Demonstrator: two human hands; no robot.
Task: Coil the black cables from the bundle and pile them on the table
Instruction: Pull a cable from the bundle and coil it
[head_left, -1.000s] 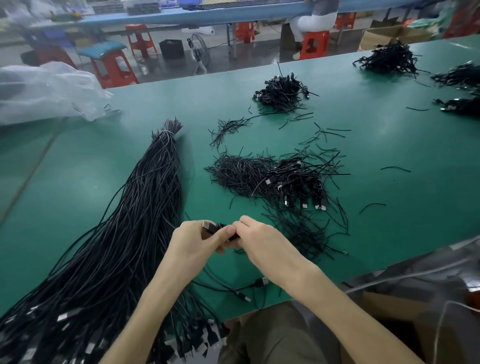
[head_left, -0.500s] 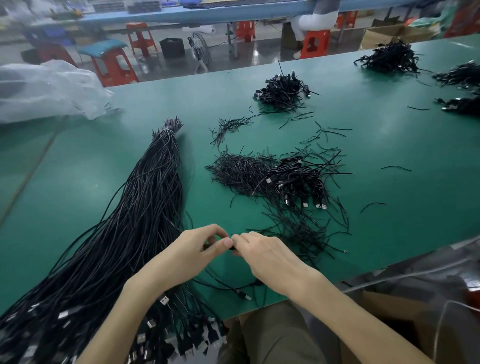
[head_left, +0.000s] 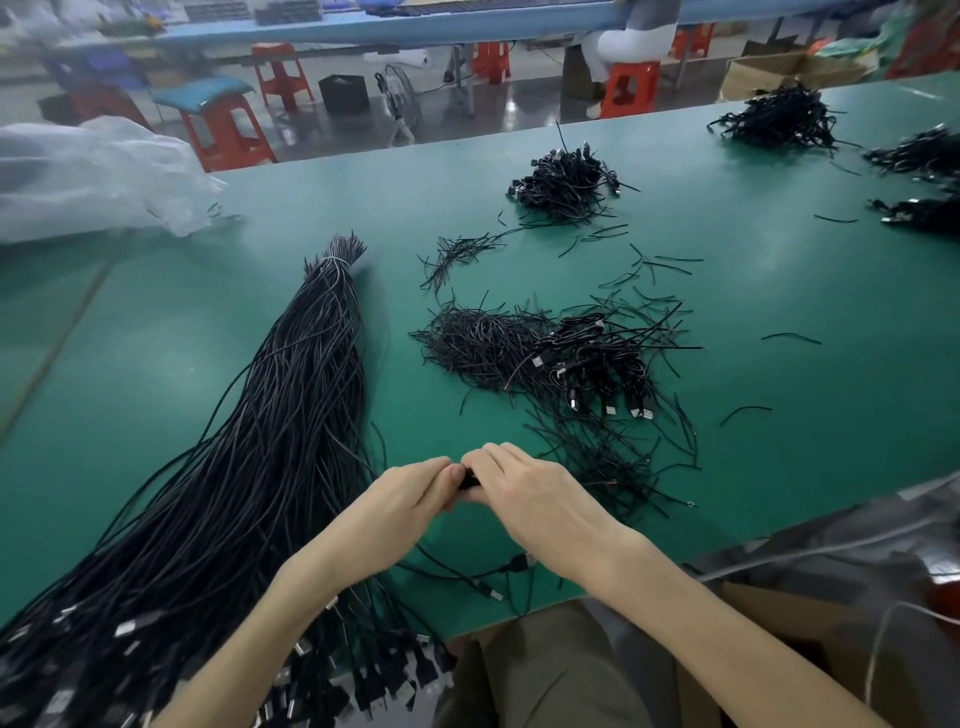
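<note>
The person's left hand (head_left: 400, 512) and right hand (head_left: 537, 501) meet fingertip to fingertip over the near middle of the green-topped work table (head_left: 779, 322), and between them they pinch a small, tightly wound black cable coil (head_left: 470, 480), of which only a dark sliver shows. Both grips are narrow and closed on that coil. A second ago a silver plug end stood up above the left thumb and the left fingers were curled. Now the plug is hidden and the left fingers lie flatter, pointing right into the right hand's fingertips. That change suggests the winding is done and the coil is being cinched or tied, though no tie can be made out between the fingers. The long bundle of straight black cables (head_left: 270, 441) lies just left of the hands, bound at its far end and fanning out towards the near left corner, unchanged and still large. The pile of finished black coils with silver plugs (head_left: 597, 364) sits beyond the hands, slightly to the right, lying partly on a heap of thin black twist ties (head_left: 478, 343). A loose black cable with plugs (head_left: 488, 574) lies at the near table edge under the wrists. The coil in hand seems close to joining the pile, but most of the task remains.
</note>
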